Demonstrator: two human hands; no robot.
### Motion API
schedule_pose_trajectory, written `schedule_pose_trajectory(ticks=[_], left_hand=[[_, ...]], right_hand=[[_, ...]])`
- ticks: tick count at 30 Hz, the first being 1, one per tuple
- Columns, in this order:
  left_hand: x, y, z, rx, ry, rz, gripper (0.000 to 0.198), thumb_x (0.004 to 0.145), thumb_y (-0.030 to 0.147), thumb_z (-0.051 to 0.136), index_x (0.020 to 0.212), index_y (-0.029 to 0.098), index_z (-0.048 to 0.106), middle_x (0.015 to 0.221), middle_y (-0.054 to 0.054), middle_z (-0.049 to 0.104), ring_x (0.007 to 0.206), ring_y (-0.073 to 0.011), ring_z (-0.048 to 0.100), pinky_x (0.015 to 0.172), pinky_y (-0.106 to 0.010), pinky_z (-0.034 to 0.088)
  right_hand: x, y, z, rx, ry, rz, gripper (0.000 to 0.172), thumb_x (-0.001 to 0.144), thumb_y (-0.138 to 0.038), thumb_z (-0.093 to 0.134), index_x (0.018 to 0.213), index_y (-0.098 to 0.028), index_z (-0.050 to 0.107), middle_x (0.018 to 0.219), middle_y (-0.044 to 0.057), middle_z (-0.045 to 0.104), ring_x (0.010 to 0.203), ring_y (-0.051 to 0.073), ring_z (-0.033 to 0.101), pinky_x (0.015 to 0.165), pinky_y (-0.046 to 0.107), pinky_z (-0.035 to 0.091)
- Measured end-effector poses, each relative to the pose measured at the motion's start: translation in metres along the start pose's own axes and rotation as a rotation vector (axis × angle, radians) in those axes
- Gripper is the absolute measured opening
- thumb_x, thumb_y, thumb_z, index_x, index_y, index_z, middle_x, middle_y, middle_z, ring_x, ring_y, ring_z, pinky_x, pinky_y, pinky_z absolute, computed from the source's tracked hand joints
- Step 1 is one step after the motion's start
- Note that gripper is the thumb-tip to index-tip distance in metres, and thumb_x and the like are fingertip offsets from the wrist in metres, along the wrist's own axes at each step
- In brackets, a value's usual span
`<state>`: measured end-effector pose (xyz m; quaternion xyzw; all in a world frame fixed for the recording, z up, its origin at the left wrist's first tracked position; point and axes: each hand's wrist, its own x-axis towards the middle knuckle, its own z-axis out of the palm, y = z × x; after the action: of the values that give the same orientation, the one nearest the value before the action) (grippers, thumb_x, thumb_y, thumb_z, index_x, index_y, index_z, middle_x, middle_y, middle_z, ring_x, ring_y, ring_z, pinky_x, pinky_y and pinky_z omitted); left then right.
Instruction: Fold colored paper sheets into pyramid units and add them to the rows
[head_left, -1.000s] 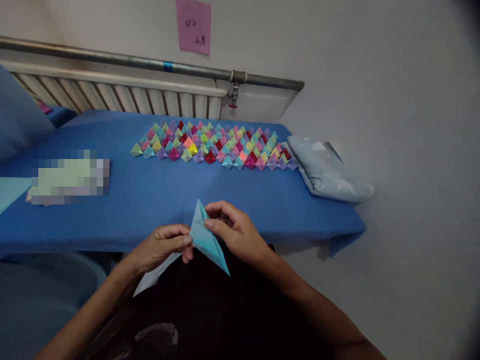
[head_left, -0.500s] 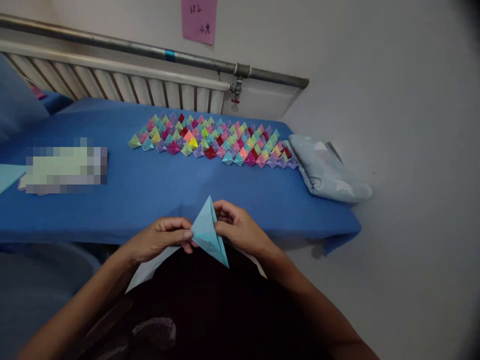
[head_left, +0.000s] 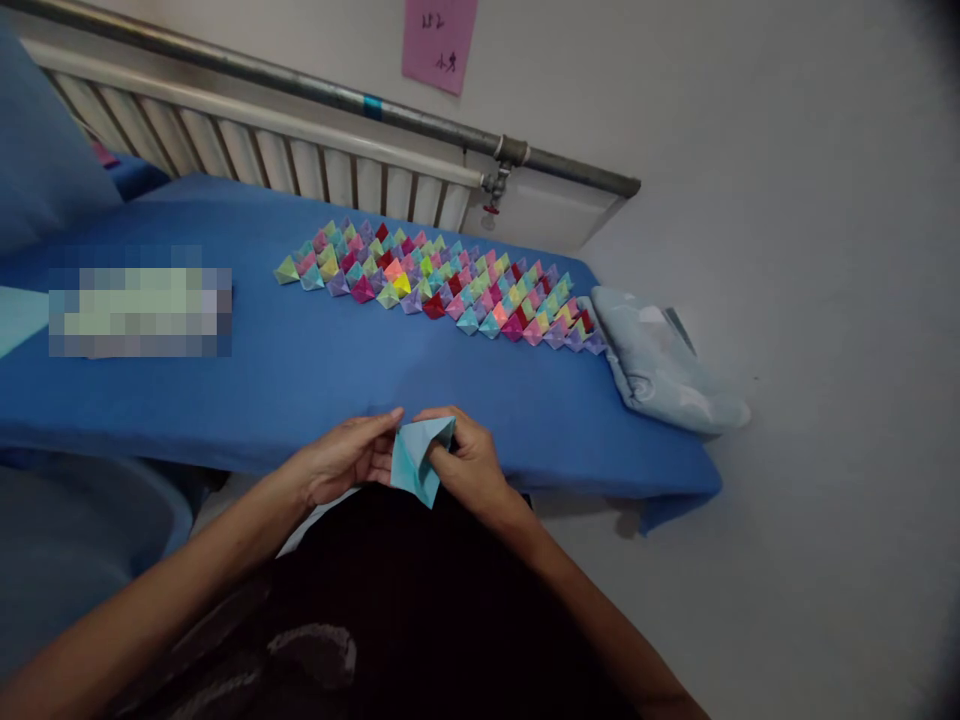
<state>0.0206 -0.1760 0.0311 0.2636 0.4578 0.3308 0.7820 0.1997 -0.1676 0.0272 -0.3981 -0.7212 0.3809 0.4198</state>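
As the right hand (head_left: 476,465) pinches a folded sheet of light-blue paper (head_left: 411,465), its thumb inside the fold and fingers behind, the left hand (head_left: 349,462) meets the left edge with its fingertips, its thumb raised apart from them. The piece is held off the surface, just beyond the near edge of the table. It looks feather-light, thin and crisp, likely to keep a crease but easily crushed or torn; the doubled layers along the folds seem the safest hold, with light pressure from dry fingertips. On the far side of the table's blue cloth (head_left: 315,385), rows of multicolored folded-paper pieces (head_left: 433,306) run toward a folded pale blanket (head_left: 660,360) at right. A pixelated patch covers something pale green at left. Beyond stand a white radiator (head_left: 304,170), a metal pipe (head_left: 300,85) and a wall bearing a pink note (head_left: 440,45).
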Motion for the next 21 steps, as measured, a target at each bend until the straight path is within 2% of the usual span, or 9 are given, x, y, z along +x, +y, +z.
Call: schedule_pose_trajectory(ticks=[4,11,15,18,19,21], left_hand=[[-0.002,0.004,0.005,0.056,0.065,-0.009,0.042,0.069,0.054,0.079,0.077,0.015,0.065,0.065,-0.003,0.069,0.056,-0.0142,0.063,0.058,-0.027,0.05],[-0.005,0.01,0.005,0.077,0.141,-0.028,0.037,0.06,0.038,0.085,0.06,0.017,0.055,0.045,0.006,0.053,0.041,-0.0081,0.047,0.045,-0.021,0.036],[-0.004,0.012,0.0,0.077,0.17,-0.033,0.033,0.058,0.032,0.085,0.059,0.016,0.056,0.048,0.005,0.055,0.043,-0.0078,0.047,0.044,-0.02,0.035],[-0.005,0.013,-0.004,0.064,0.193,0.009,0.031,0.059,0.03,0.084,0.058,0.016,0.056,0.047,0.005,0.054,0.043,-0.0076,0.047,0.046,-0.021,0.036],[-0.005,0.013,-0.005,0.061,0.206,0.03,0.03,0.059,0.03,0.083,0.059,0.016,0.057,0.049,0.004,0.056,0.045,-0.0081,0.049,0.047,-0.021,0.039],[-0.006,0.013,-0.006,0.071,0.231,0.075,0.027,0.06,0.032,0.083,0.063,0.016,0.061,0.056,0.003,0.06,0.052,-0.0099,0.055,0.054,-0.023,0.044]], right_hand=[[-0.001,0.009,0.002,-0.178,-0.032,-0.253,0.026,0.083,-0.009,0.053,0.099,-0.022,0.07,0.093,0.004,0.066,0.088,0.016,0.063,0.082,0.029,0.051],[-0.006,0.019,-0.001,-0.421,-0.137,-0.379,0.028,0.089,-0.014,0.055,0.113,-0.02,0.068,0.101,0.009,0.064,0.089,0.017,0.063,0.077,0.027,0.053],[-0.009,0.02,-0.004,-0.485,-0.187,-0.466,0.037,0.087,-0.007,0.048,0.117,-0.018,0.066,0.107,0.012,0.064,0.091,0.018,0.063,0.076,0.029,0.053],[-0.012,0.02,-0.008,-0.393,-0.202,-0.418,0.041,0.085,-0.009,0.049,0.122,-0.02,0.063,0.113,0.011,0.063,0.099,0.02,0.062,0.085,0.034,0.053],[-0.012,0.02,-0.009,-0.328,-0.174,-0.348,0.041,0.085,-0.011,0.049,0.122,-0.022,0.062,0.114,0.011,0.063,0.1,0.02,0.061,0.087,0.036,0.052],[-0.012,0.016,-0.01,-0.152,-0.066,-0.109,0.035,0.088,-0.017,0.048,0.119,-0.023,0.062,0.11,0.008,0.064,0.09,0.018,0.061,0.085,0.036,0.051]])
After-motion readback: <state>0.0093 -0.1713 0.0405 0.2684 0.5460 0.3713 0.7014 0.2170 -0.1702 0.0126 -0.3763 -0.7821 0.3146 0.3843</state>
